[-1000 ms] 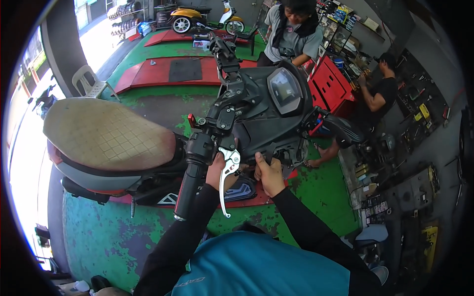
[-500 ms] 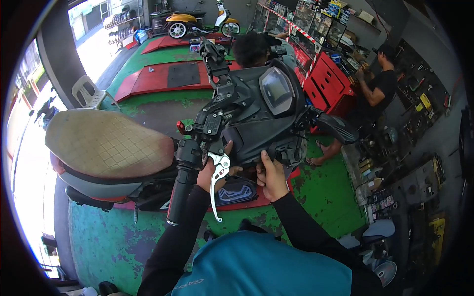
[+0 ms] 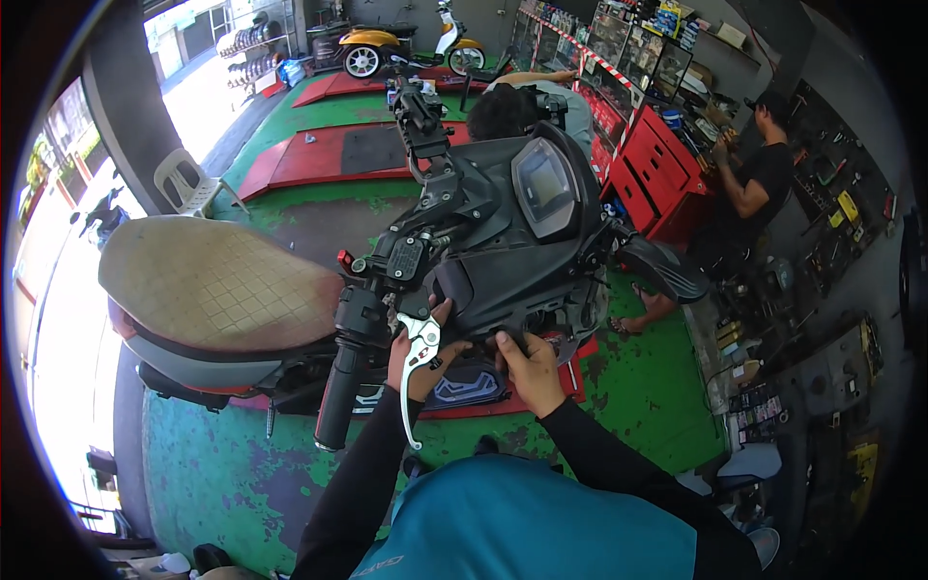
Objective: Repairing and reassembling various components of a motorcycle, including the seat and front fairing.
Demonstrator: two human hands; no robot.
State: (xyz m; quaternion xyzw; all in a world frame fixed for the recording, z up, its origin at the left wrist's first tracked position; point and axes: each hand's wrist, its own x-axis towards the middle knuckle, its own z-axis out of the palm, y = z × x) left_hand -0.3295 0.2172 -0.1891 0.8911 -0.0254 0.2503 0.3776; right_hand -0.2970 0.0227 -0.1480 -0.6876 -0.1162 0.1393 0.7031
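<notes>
A dark scooter stands in front of me, its black front panel (image 3: 488, 285) beneath the handlebar and display (image 3: 543, 187). My left hand (image 3: 418, 365) is behind the silver brake lever (image 3: 418, 362), which partly covers it. Its index finger lies on the panel and its thumb sits under the panel's lower edge. Further right, my right hand (image 3: 532, 372) is closed at the same lower edge, thumb and fingers pinching there. Its fingertips are partly hidden. The black handlebar grip (image 3: 338, 396) points toward me, over my left forearm.
The tan scooter seat (image 3: 213, 280) extends to the left. Beyond the scooter a person (image 3: 498, 111) bends low; another (image 3: 764, 179) works beside a red tool cabinet (image 3: 657, 174). Red ramps (image 3: 300, 159), a yellow scooter (image 3: 367, 43) and a white chair (image 3: 188, 184) stand farther back. Tools line the right wall.
My view has shifted slightly. The handlebar grip has swung a little left and nearer. My right thumb has come down along the panel edge. The bending person's arm now reaches out.
</notes>
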